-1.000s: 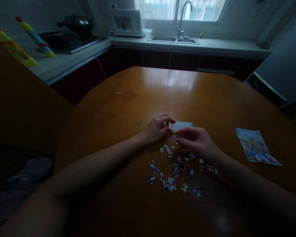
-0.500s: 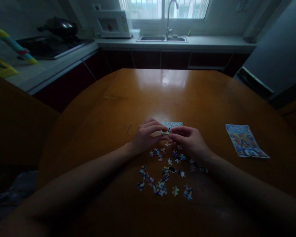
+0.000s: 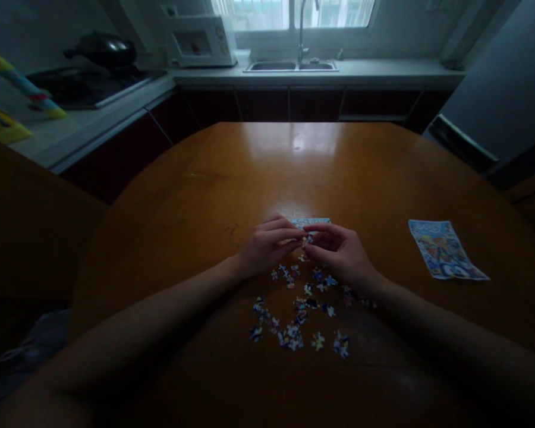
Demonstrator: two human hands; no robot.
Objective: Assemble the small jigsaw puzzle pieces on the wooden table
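Note:
My left hand (image 3: 273, 244) and my right hand (image 3: 344, 252) meet above the near half of the table, fingertips almost touching. Between them is a small jigsaw puzzle piece (image 3: 308, 239), pinched by thumb and fingers from both sides; my fingers partly cover it. Just behind the hands lies a light-blue printed puzzle section (image 3: 312, 222), its lower part hidden by my fingers. Loose jigsaw pieces (image 3: 290, 337) in mixed colours are scattered on the table below my hands, a few of them half under my right wrist.
A creased, colourful picture sheet (image 3: 446, 249) lies to the right on the brown wooden table (image 3: 267, 172). Beyond the table are a counter with a sink (image 3: 274, 66), a microwave (image 3: 200, 41) and a stove with a dark pan (image 3: 106, 50).
My fingers have closed in nearer to each other around the piece, with the right fingertips shifted slightly left. The scattered pieces and the sheet lie as before; the camera view has tilted slightly.

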